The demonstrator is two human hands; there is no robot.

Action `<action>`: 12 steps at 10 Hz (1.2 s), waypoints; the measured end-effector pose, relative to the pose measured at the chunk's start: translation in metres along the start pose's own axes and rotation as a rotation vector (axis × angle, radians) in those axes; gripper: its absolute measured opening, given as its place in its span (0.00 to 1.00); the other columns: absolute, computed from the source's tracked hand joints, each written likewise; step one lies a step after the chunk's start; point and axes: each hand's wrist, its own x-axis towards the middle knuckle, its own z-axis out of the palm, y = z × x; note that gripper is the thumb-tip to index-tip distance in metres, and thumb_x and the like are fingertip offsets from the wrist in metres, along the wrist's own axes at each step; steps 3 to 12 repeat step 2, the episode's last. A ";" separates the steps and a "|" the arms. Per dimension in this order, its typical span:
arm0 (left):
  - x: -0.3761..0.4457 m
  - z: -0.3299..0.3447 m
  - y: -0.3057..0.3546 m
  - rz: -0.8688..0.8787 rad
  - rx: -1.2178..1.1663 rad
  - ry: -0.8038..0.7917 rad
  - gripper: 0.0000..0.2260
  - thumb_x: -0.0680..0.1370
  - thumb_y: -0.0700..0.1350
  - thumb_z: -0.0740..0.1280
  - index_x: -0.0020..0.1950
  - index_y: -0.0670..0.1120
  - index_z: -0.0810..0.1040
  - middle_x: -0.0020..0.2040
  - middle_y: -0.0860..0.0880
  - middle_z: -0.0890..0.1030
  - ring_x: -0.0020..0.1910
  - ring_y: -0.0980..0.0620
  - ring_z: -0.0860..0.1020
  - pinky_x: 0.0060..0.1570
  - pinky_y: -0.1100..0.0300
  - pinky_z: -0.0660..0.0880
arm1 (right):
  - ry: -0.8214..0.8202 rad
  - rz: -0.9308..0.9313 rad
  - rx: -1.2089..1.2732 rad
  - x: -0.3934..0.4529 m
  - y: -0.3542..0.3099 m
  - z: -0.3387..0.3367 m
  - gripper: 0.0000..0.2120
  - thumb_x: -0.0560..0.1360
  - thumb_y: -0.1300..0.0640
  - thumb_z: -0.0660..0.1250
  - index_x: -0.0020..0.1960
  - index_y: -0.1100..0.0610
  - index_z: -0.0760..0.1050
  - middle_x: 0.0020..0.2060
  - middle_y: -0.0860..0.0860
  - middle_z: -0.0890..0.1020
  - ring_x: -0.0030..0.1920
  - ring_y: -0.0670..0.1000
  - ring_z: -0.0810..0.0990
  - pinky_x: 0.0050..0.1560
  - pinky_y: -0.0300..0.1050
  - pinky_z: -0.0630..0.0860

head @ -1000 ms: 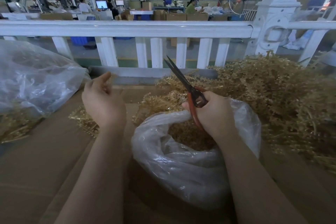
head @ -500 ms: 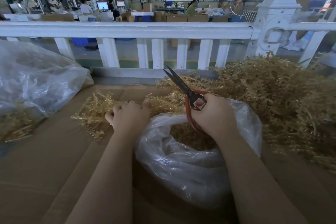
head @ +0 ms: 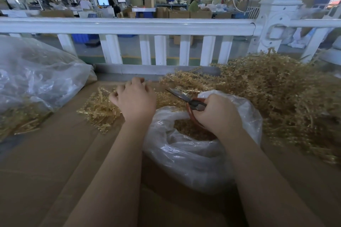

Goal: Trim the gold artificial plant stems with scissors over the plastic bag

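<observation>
Left hand point(head: 135, 98): palm down on a small clump of gold stems point(head: 97, 110), fingers curled into it; whether they grip a stem cannot be told.
Right hand point(head: 215, 111): fingers wrapped round the red handles of the scissors point(head: 188, 100), blades closed, pointing toward the left hand.
Plastic bag point(head: 193, 155): directly beneath the right hand, mouth open, gold trimmings inside.
Large pile of gold stems point(head: 276, 94): right of the right hand, on the desk point(head: 55, 162).
Second bag point(head: 36, 79): far left of the left hand.
White railing point(head: 129, 26): beyond both hands.

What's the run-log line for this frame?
left hand: grasping gold stems | right hand: holds scissors | plastic bag: open
</observation>
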 end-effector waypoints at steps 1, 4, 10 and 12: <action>-0.005 -0.006 0.012 0.064 -0.063 -0.007 0.15 0.83 0.52 0.57 0.62 0.49 0.79 0.57 0.49 0.82 0.62 0.45 0.73 0.63 0.48 0.58 | -0.023 -0.012 -0.054 -0.007 0.000 -0.007 0.13 0.78 0.46 0.65 0.47 0.57 0.79 0.37 0.51 0.79 0.39 0.52 0.77 0.30 0.43 0.65; -0.012 -0.012 0.026 0.142 -0.069 -0.091 0.16 0.83 0.54 0.55 0.62 0.51 0.78 0.58 0.50 0.81 0.63 0.45 0.72 0.64 0.47 0.58 | 0.040 -0.044 -0.099 -0.018 0.002 -0.015 0.12 0.79 0.48 0.65 0.51 0.55 0.80 0.41 0.51 0.81 0.44 0.53 0.79 0.38 0.44 0.69; -0.012 -0.012 0.026 0.142 -0.069 -0.091 0.16 0.83 0.54 0.55 0.62 0.51 0.78 0.58 0.50 0.81 0.63 0.45 0.72 0.64 0.47 0.58 | 0.040 -0.044 -0.099 -0.018 0.002 -0.015 0.12 0.79 0.48 0.65 0.51 0.55 0.80 0.41 0.51 0.81 0.44 0.53 0.79 0.38 0.44 0.69; -0.012 -0.012 0.026 0.142 -0.069 -0.091 0.16 0.83 0.54 0.55 0.62 0.51 0.78 0.58 0.50 0.81 0.63 0.45 0.72 0.64 0.47 0.58 | 0.040 -0.044 -0.099 -0.018 0.002 -0.015 0.12 0.79 0.48 0.65 0.51 0.55 0.80 0.41 0.51 0.81 0.44 0.53 0.79 0.38 0.44 0.69</action>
